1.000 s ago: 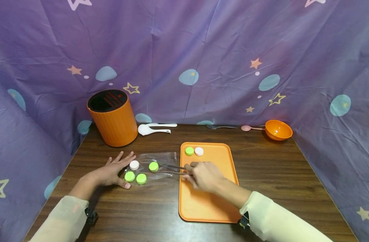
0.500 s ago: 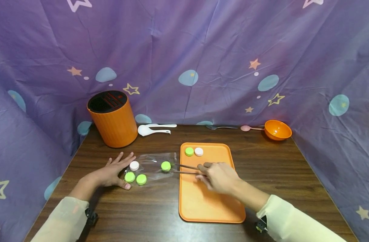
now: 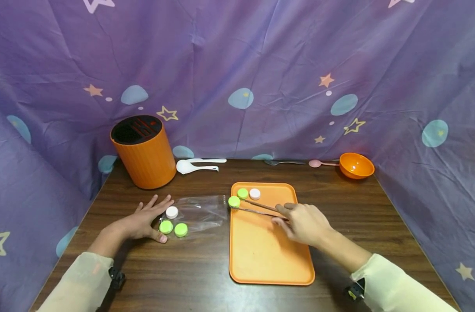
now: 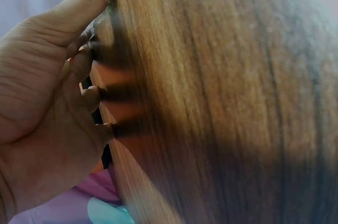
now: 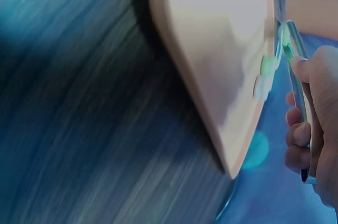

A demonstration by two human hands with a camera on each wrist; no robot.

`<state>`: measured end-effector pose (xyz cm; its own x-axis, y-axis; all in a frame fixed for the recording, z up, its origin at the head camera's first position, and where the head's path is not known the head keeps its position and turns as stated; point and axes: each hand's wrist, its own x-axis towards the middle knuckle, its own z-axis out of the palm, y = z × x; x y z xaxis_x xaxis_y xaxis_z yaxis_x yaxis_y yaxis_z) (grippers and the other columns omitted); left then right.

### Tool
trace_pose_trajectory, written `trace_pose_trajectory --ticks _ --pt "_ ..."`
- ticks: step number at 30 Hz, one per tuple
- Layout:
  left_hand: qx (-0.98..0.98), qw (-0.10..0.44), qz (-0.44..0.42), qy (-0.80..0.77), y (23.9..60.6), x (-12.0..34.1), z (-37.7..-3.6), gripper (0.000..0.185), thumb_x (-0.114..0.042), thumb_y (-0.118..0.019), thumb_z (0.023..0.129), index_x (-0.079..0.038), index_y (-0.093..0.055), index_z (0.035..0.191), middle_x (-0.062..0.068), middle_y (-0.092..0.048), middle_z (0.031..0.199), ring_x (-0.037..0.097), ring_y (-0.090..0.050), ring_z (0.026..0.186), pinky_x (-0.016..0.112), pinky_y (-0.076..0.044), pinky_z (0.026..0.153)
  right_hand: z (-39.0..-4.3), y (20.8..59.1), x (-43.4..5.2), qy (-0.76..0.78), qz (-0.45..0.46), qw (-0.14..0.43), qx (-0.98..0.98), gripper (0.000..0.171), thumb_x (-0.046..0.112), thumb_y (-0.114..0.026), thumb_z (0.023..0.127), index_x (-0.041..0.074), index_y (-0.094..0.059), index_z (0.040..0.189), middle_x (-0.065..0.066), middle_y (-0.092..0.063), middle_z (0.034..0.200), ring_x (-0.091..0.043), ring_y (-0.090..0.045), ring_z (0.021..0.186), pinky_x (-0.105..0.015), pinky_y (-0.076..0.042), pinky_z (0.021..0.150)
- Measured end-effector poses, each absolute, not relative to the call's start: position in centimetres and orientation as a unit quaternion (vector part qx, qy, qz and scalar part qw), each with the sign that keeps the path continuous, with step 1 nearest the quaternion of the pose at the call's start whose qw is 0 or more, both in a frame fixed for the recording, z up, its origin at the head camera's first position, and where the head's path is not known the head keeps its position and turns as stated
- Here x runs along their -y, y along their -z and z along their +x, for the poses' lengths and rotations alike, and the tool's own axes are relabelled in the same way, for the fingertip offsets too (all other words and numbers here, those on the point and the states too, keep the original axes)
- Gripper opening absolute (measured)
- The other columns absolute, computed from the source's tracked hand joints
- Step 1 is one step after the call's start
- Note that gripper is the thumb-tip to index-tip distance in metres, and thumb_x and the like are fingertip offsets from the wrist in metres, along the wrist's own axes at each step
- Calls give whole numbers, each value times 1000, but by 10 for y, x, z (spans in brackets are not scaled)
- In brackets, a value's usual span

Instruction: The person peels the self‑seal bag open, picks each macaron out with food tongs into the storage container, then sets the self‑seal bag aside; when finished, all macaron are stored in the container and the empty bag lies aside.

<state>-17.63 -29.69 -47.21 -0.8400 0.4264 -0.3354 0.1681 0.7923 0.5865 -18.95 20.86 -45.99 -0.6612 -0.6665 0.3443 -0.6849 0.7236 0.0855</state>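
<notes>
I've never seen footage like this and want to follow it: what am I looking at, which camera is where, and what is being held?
No machine here: a person works at a wooden table with bare hands. The wide picture comes from a camera on the head, looking down; the two blurry close-ups come from cameras on each wrist. The right hand holds tweezers whose tips pinch a green cap at the left edge of an orange tray. A green and a white cap already lie on the tray. The left hand rests flat, its fingers on a clear plastic bag with three more caps. Behind stand an orange holder, spoons and an orange bowl.
</notes>
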Motion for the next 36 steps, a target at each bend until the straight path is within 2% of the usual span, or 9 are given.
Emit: trace_pose_trajectory --ticks 11,19,29,36 --pt "-910 228 171 -300 478 303 -175 124 -44 -94 80 -12 -24 177 22 -4 185 59 13 167 86 13 124 -195 459 -244 -44 325 182 927 34 38 -85 96 11 -82 116 -8 -82 95 -28 -76 69 -49 -60 54" --pt "-908 226 173 -307 477 304 -174 126 -47 -94 77 -11 -26 176 24 -5 185 61 12 166 87 13 123 -200 464 -270 -59 291 177 938 37 36 -85 96 9 -84 121 -12 -85 101 -35 -79 73 -56 -62 59" --pt "-917 235 157 -282 471 297 -175 124 -38 -95 80 -10 -23 177 23 -5 185 59 10 168 86 9 126 -203 476 -285 -48 274 162 947 34 37 -84 97 9 -83 116 -12 -82 92 -35 -77 70 -56 -61 56" --pt "-917 233 156 -283 470 296 -175 123 -37 -95 80 -10 -24 177 23 -6 185 59 10 168 86 9 126 -203 480 -284 -37 270 153 950 42 39 -84 97 6 -82 122 -15 -84 102 -38 -80 77 -56 -64 60"
